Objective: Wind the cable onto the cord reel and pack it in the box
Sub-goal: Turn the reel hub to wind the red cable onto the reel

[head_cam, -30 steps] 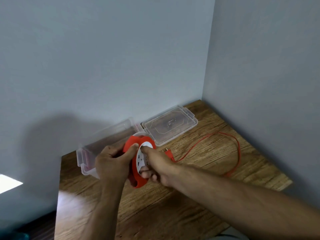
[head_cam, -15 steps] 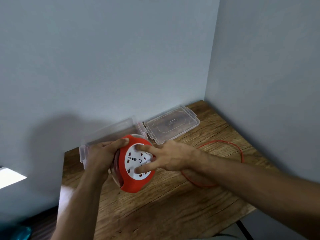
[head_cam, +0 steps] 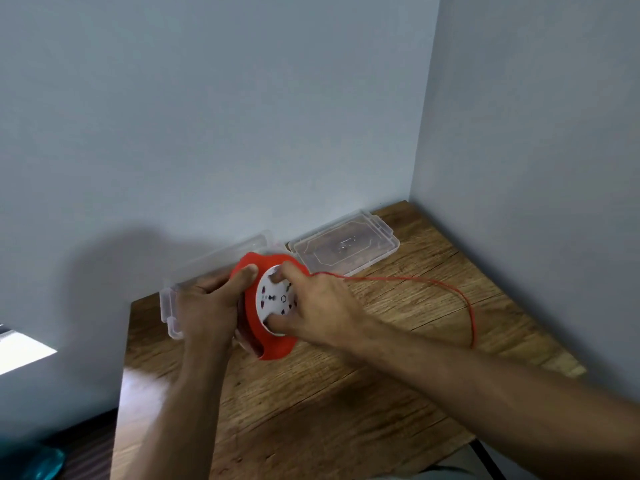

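The red cord reel (head_cam: 273, 348) with its white socket face (head_cam: 273, 297) stands on edge just above the wooden table (head_cam: 329, 403). My left hand (head_cam: 207, 306) grips its rim from the left, thumb over the top. My right hand (head_cam: 318, 306) presses fingertips on the white face. A thin red cable (head_cam: 464, 299) runs from the reel's top right and loops across the table toward the right wall. The clear plastic box (head_cam: 169, 306) lies behind the reel, mostly hidden by my left hand.
The box's clear lid (head_cam: 346, 251) lies open flat by the back wall. Grey walls close the table at the back and right. The table's left and near edges drop to a dark floor.
My right hand's fingers shifted around the white face, from spread across it to gripping top and bottom. The loose cable loop now stretches out further right. The reel turned slightly.
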